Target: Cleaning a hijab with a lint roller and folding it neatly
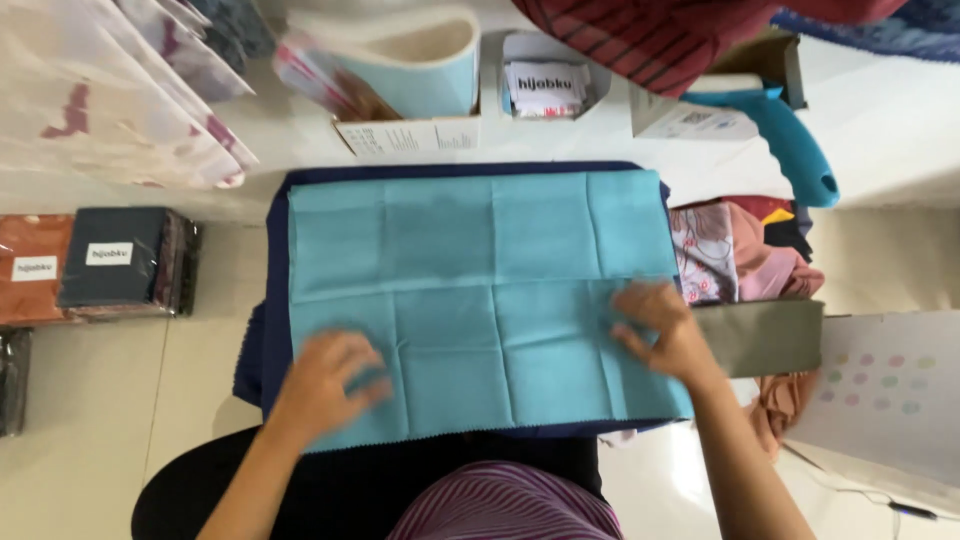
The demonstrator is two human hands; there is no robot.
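Observation:
A light blue cloth (480,290) lies spread flat, creased into squares, on top of a dark navy cloth (274,300) whose edges show around it. My left hand (325,385) rests on the blue cloth's near left part, fingers bent and pressing on the fabric. My right hand (660,330) lies on the near right part of the cloth, by its right edge, fingers spread. Both hands look motion-blurred. Neither hand lifts anything.
Wrapped folded fabrics (120,260) are stacked at the left. A cardboard box (410,130) with blue packets and a small box (545,90) stand beyond the cloth. A turquoise handled tool (795,145) lies at the back right. Crumpled pink and floral fabrics (745,255) and grey card (765,335) sit right.

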